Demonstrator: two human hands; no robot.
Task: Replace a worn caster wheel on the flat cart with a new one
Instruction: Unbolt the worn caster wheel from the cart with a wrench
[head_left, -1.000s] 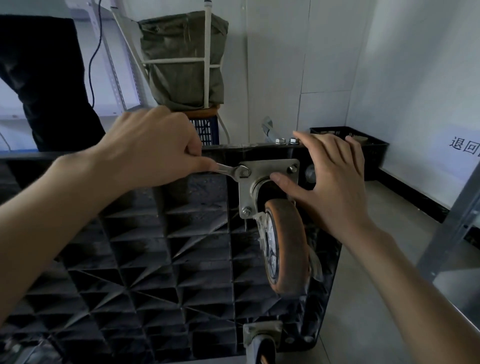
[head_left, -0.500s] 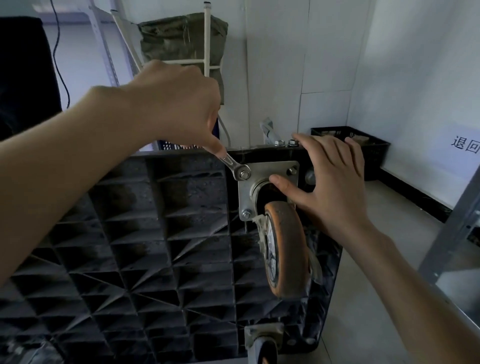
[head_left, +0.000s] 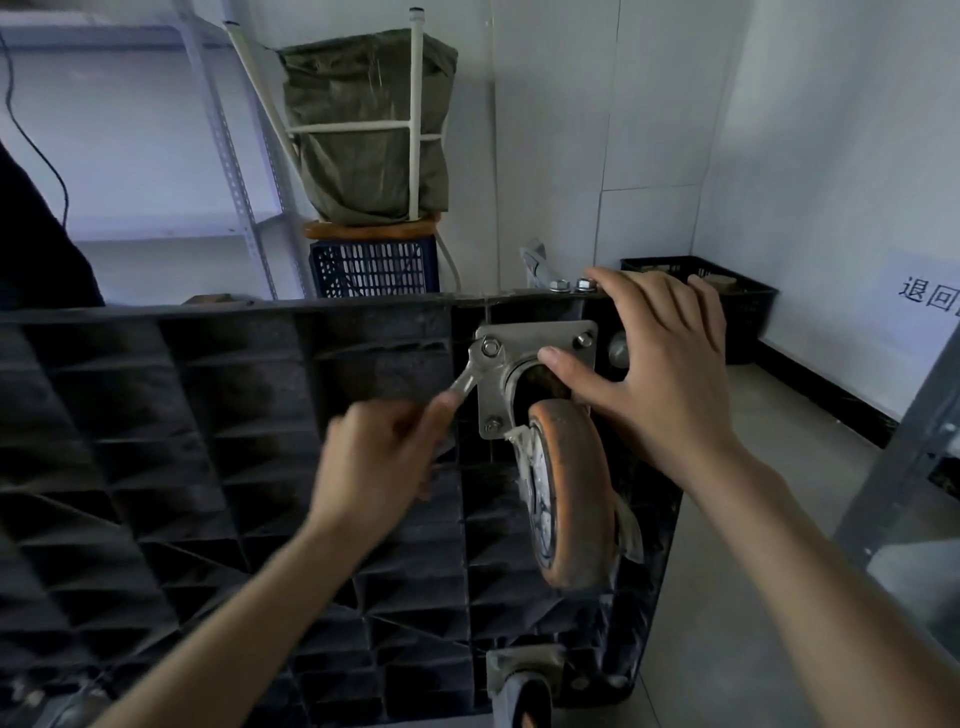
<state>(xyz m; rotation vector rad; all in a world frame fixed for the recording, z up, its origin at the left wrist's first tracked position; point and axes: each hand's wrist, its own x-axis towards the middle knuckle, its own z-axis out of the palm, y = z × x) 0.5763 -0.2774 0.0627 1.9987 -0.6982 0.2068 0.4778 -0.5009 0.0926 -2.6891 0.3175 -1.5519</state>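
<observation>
The flat cart (head_left: 208, 467) stands on edge, its black ribbed underside facing the camera. The left hand (head_left: 379, 457) grips a wrench (head_left: 475, 371) seated on the upper-left bolt of the caster plate (head_left: 540, 338). The worn orange caster wheel (head_left: 571, 493) hangs near the cart's right edge. The right hand (head_left: 654, 374), fingers spread, rests on the plate and the cart's top rim. Bare floor (head_left: 727, 597) lies to the right; crates sit by the far wall.
</observation>
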